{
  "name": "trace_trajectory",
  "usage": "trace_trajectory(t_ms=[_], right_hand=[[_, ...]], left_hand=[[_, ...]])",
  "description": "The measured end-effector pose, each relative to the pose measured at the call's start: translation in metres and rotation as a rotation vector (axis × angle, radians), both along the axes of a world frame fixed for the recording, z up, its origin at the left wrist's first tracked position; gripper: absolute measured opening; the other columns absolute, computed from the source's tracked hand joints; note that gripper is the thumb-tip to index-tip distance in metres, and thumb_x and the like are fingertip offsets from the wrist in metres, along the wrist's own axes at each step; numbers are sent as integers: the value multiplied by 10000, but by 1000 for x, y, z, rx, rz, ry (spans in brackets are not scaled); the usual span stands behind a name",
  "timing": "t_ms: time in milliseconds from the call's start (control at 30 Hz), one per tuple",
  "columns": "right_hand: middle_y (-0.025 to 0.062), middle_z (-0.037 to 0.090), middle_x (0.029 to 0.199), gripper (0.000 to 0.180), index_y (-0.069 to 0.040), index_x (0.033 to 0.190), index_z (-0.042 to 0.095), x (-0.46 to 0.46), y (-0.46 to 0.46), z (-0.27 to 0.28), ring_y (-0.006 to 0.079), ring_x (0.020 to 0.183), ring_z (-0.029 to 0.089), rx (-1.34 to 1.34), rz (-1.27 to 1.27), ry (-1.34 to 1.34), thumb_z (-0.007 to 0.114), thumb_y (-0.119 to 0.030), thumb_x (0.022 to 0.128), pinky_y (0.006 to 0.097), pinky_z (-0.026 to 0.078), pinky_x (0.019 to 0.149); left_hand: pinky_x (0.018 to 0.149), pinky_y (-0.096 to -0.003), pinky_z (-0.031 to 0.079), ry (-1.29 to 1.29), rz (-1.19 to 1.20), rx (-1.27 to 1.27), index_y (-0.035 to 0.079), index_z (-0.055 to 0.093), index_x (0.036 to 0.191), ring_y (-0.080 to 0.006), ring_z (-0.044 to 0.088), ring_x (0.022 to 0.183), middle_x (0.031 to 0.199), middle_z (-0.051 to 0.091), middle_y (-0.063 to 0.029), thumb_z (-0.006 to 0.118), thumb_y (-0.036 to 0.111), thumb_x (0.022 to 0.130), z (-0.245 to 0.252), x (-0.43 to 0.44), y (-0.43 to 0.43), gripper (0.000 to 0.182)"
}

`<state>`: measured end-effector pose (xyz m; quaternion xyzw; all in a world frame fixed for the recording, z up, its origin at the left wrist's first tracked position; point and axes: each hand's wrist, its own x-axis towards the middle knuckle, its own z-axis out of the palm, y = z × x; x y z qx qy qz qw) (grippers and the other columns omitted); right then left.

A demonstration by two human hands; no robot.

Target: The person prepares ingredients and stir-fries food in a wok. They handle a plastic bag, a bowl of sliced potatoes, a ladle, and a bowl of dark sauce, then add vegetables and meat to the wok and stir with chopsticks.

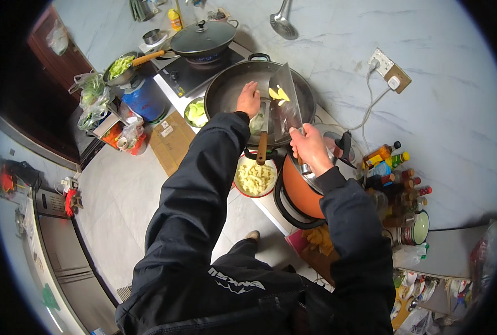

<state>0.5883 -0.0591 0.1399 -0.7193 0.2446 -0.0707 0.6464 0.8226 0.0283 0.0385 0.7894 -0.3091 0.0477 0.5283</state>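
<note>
A large dark wok point(227, 86) stands before me on the counter. My right hand point(311, 146) grips the handle of a cleaver point(287, 119), its blade over the wok's right half. Pale yellow slices point(279, 95), perhaps ginger or garlic, lie against the blade. My left hand point(249, 99) is held over the wok with fingers stretched out, holding nothing. Between the hands, a wooden-handled spatula point(262, 146) rests in the wok, its handle over the near rim. A red-rimmed bowl of pale cut strips point(254, 179) sits just below.
A lidded pan point(204, 39) is on the cooktop point(189, 73) behind. Cut greens fill a bowl point(196, 113) beside the wok and a saucepan point(121, 69) farther left. To the right are an orange pot point(296, 188), several bottles point(395, 180) and plugged cords point(370, 96).
</note>
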Motion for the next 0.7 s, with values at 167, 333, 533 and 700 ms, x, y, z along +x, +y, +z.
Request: trace_trajectory(t_ms=[167, 333, 533, 700], right_hand=[[51, 518, 645, 207, -30, 817, 437, 2, -7, 2, 118, 498, 490, 210, -6, -3, 550, -183, 897, 274, 431, 442], [46, 505, 672, 154, -36, 840, 458, -17, -20, 17, 119, 530, 491, 429, 5, -18, 537, -150, 906, 266, 428, 458], [38, 500, 627, 165, -30, 819, 466, -91, -24, 22, 109, 521, 488, 352, -44, -85, 535, -152, 908, 268, 426, 454], [3, 478, 685, 103, -56, 956, 492, -204, -16, 5, 77, 565, 445, 502, -99, -178, 519, -151, 927, 229, 393, 480]], left_hand=[[1114, -434, 150, -284, -333, 17, 56, 356, 1372, -352, 185, 1369, 1461, 271, -162, 402, 267, 930, 25, -50, -11, 492], [1114, -477, 44, -322, -359, 331, 103, 242, 1432, -308, 99, 1400, 1503, 181, -120, 249, 457, 960, 23, -65, -18, 590], [1058, -532, 199, -471, 289, 848, -1, 539, 1179, -339, 267, 1316, 1417, 330, -161, 430, 311, 850, 24, -25, -28, 466], [873, -411, 451, -695, -149, 328, 65, 665, 868, -331, 548, 1046, 1198, 550, -173, 561, 159, 810, 108, -113, -78, 152]])
